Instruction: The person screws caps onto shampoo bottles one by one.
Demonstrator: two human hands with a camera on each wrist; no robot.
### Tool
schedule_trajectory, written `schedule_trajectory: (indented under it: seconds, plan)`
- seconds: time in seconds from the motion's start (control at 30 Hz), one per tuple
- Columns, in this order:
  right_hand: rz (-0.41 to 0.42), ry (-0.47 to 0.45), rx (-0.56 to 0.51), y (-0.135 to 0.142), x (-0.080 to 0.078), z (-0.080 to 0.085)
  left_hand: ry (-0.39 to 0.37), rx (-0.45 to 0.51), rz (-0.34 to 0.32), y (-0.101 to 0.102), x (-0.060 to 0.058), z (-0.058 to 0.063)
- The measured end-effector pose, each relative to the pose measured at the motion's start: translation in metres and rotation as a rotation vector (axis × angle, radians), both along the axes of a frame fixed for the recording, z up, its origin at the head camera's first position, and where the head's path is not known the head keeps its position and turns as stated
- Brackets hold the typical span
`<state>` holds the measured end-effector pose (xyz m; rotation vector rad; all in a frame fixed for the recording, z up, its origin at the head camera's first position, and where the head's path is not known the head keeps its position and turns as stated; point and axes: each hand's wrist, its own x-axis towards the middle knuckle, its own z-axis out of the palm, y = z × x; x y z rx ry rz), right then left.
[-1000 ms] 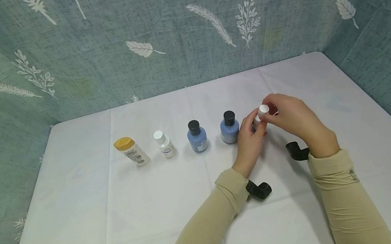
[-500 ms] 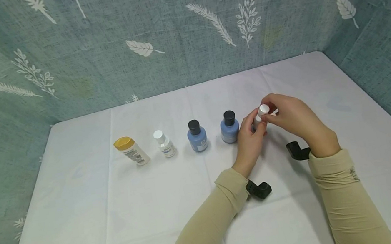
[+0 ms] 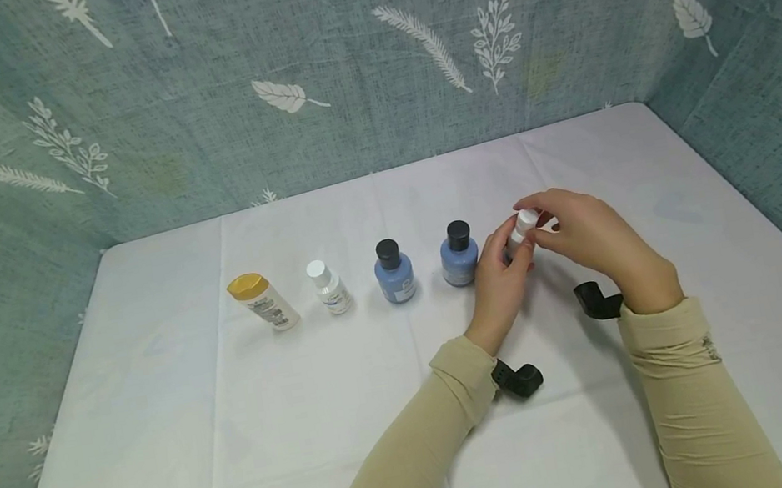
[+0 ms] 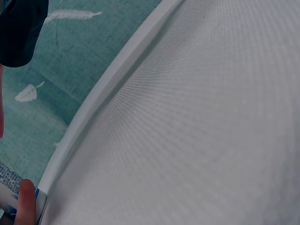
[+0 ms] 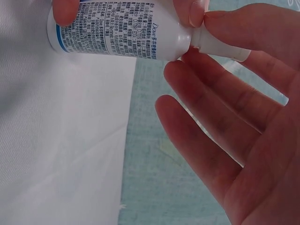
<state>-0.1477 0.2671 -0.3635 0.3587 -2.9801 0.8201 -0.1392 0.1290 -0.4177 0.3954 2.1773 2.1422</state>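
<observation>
A small white bottle (image 5: 119, 35) with fine blue print on its label stands on the table's right side. My left hand (image 3: 498, 278) grips its body, with fingertips showing on the label in the right wrist view. On top is a white cap (image 3: 527, 218), which my right hand (image 3: 590, 235) pinches between thumb and fingers. The hand's other fingers are spread apart below the neck, free of the bottle. In the left wrist view, only one fingertip and a sliver of the bottle (image 4: 8, 199) appear at the lower left corner.
Just left of my hands stands a blue bottle with a black cap (image 3: 459, 255), and a similar blue bottle (image 3: 394, 273) beside it. Farther left are a white bottle (image 3: 331, 288) and a yellow-capped bottle (image 3: 265, 303). Green leaf-print cloth (image 3: 333, 59) hangs behind the table (image 3: 126, 452).
My right hand has turned slightly at the cap, its fingertips shifting a little to the left and its wrist slightly to the right. The left hand and the other bottles stay put.
</observation>
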Motion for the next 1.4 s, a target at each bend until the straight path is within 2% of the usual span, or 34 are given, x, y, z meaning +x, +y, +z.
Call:
schedule_trajectory:
  seconds: [0.67,0.87,1.03,1.27,1.4]
  plan:
    - [0.025,0.035,-0.051,0.001,0.001,0.000,0.012,-0.010,0.009,0.000,0.001,0.000]
    - [0.013,0.038,-0.023,-0.001,0.002,0.002,0.061,-0.065,0.045,0.001,0.001,0.002]
    - [0.005,0.056,0.009,-0.001,0.003,0.002,0.070,-0.065,0.042,0.001,0.000,0.000]
    - [-0.048,0.030,0.050,-0.005,0.002,0.003,0.107,-0.066,0.046,0.009,-0.016,-0.032]
    - [-0.079,0.028,0.055,-0.007,0.002,0.003,0.121,-0.086,0.058,0.009,-0.017,-0.036]
